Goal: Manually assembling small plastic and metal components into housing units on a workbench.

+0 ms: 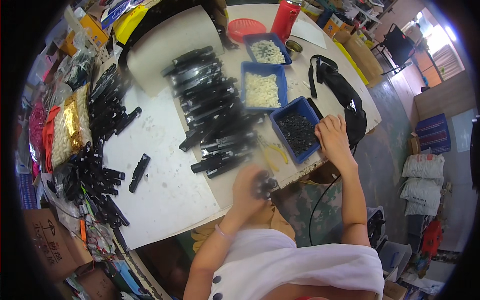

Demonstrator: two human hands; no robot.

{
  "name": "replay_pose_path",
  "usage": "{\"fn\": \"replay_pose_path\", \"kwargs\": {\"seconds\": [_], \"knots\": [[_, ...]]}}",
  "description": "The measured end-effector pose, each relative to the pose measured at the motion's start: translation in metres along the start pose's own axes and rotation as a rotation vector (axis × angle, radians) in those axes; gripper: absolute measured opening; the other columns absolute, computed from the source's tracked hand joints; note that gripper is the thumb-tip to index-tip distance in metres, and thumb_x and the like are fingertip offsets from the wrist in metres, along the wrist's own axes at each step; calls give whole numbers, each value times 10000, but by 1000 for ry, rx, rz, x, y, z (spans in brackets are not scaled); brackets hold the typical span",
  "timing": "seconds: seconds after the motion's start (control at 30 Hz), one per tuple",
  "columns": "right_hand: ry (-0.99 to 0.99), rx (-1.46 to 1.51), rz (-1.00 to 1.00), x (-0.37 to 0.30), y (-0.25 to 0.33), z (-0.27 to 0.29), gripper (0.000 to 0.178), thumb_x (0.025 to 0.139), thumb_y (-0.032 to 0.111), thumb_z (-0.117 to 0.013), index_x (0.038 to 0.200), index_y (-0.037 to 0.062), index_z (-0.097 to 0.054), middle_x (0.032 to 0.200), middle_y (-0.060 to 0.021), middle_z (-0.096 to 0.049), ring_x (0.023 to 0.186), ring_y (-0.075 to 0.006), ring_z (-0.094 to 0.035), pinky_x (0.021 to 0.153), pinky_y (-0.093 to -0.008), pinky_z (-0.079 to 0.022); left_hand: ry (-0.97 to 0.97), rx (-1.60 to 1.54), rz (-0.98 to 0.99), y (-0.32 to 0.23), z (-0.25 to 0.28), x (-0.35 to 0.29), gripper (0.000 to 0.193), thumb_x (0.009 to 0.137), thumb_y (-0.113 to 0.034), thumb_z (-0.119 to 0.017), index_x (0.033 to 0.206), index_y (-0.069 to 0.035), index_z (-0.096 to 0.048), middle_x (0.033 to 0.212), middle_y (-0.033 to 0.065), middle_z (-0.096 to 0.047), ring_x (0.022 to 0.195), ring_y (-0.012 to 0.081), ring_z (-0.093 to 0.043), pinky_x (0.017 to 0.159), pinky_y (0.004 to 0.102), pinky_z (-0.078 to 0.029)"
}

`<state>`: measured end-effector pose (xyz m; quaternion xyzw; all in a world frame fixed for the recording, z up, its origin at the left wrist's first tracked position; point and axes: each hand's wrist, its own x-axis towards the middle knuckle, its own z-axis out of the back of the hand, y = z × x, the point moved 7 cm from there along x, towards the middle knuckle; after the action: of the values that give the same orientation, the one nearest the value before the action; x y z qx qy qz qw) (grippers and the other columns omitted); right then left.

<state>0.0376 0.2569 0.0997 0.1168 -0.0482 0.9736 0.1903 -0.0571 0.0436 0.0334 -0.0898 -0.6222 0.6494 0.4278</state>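
Observation:
My left hand (246,192), smeared by motion, is closed round black plastic pieces (265,185) at the table's front edge; their exact kind is unclear. My right hand (332,135) rests at the right rim of a blue bin (298,157), its fingers apart and slightly bent, with nothing visible in them. Small black parts (298,131) fill that bin. Yellow-handled pliers (274,154) lie between the bin and a long stack of black plastic bars (210,100). A single black bar (139,172) lies apart on a white sheet (160,205) to the left.
Two blue bins of whitish pieces (261,91) stand behind the black parts. Beyond are a red basket (246,29), red bottle (285,20) and metal cup (293,47). A black pouch (345,92) lies at the right edge. More black bars (102,175) heap at far left.

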Motion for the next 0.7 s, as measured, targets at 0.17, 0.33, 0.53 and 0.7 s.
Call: {"fn": "replay_pose_path", "kwargs": {"seconds": [0.17, 0.33, 0.53, 0.7], "knots": [[-20, 265, 45, 6, 16, 16, 64, 810, 99, -546, 835, 44, -525, 916, -83, -502, 1011, -261, -452, 1002, -463, -265, -19, 10, -4, -2, 3, 1, 551, 529, -47, -690, 1052, -57, -520, 1025, 158, -546, 954, 367, -527, 840, 410, -435], [207, 634, 427, 2, 99, 61, 85, 771, 97, -590, 844, 82, -550, 925, -67, -503, 1014, -264, -459, 1020, -434, -269, 34, -8, 52, 8, -1, -5, 618, 496, -49, -668, 1097, -60, -522, 1082, 159, -522, 1033, 372, -487, 914, 429, -391], [189, 414, 714, 0, 149, 69, 126, 764, 137, -596, 872, 82, -561, 919, -34, -508, 1048, -203, -453, 1037, -468, -262, 60, -43, 78, 7, -2, -5, 638, 520, -68, -692, 1131, -62, -508, 1120, 160, -509, 1099, 366, -456, 960, 438, -359], [200, 47, 873, -5, 165, 72, 183, 730, 141, -567, 901, 75, -579, 909, -24, -509, 1027, -164, -465, 1048, -467, -265, 35, -39, 75, 11, -1, -8, 669, 524, -67, -701, 1159, -69, -489, 1132, 149, -513, 1100, 358, -465, 976, 443, -353]]}}
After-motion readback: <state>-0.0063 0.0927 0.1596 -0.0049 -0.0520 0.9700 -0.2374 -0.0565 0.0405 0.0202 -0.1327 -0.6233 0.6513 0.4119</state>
